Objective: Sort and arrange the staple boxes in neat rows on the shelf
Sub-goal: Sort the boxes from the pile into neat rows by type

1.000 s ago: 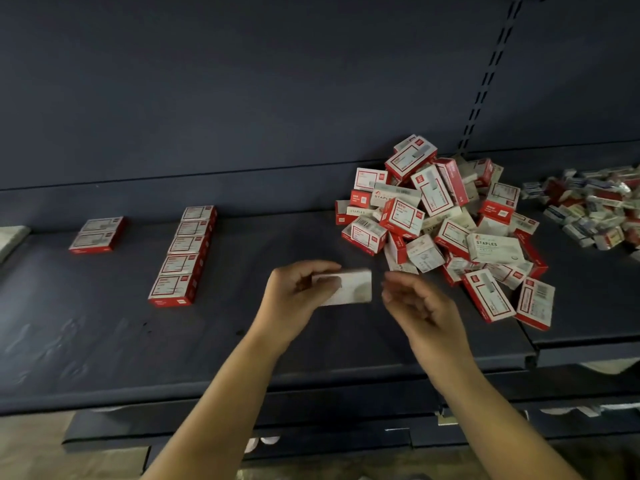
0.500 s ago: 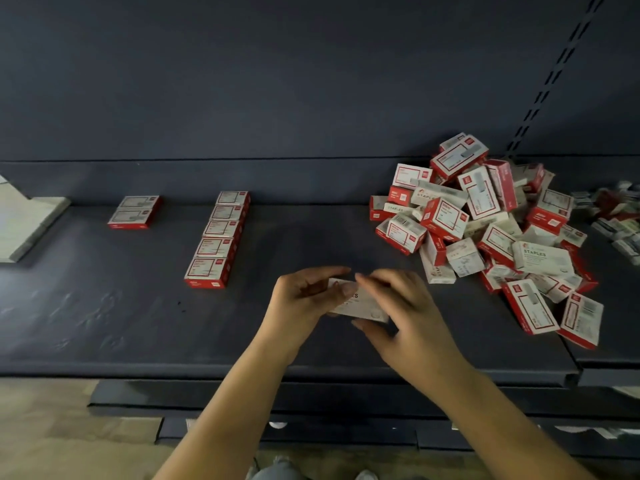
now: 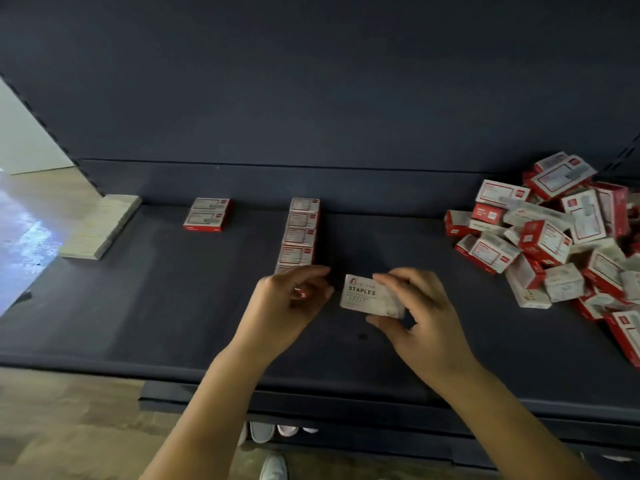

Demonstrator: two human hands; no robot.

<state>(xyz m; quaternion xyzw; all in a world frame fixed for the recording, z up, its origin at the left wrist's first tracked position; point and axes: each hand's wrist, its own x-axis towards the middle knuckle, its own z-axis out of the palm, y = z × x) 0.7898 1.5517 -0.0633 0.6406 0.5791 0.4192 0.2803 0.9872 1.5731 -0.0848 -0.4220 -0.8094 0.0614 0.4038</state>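
Right hand [image 3: 420, 317] pinches white box [image 3: 370, 295] by its long edges just above shelf [image 3: 138, 323], beside red row [image 3: 300, 233]; left hand [image 3: 289, 301] loosely curled, empty; box likely light, stiff, dense; best held across edges, not end flaps.

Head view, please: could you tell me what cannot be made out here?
- Nearest box of the red row: head view, covered by the left hand.
- Heap of boxes: cut off by the right edge.
- Small print on the white box held by the right hand: too small; only STAPLES reads.
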